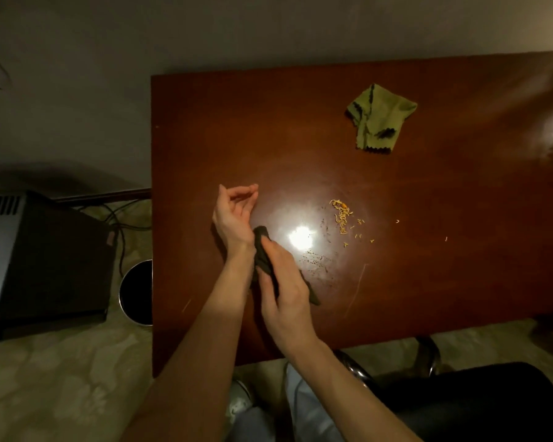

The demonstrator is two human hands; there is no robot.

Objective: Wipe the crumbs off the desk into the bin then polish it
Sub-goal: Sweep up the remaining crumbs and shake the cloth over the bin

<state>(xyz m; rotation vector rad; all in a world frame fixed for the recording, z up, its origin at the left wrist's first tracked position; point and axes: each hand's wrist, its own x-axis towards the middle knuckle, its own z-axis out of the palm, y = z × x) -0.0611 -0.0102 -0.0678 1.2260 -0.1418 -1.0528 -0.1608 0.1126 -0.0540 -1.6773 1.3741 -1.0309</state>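
A glossy brown desk (428, 193) carries a small heap of yellow crumbs (342, 216), with a few stray bits to its right. My right hand (286, 298) grips a dark cloth (264, 250) over the desk's near-left part, left of the crumbs. Just beyond it, my left hand (233, 213) is raised with curled fingers and holds nothing; its wrist touches the cloth. A round dark bin (136, 293) stands on the floor against the desk's left edge.
A green cloth (377, 119) lies crumpled at the far side of the desk. A dark boxy appliance (39, 260) with cables sits on the floor left of the bin. A black chair seat (479, 400) is at the lower right.
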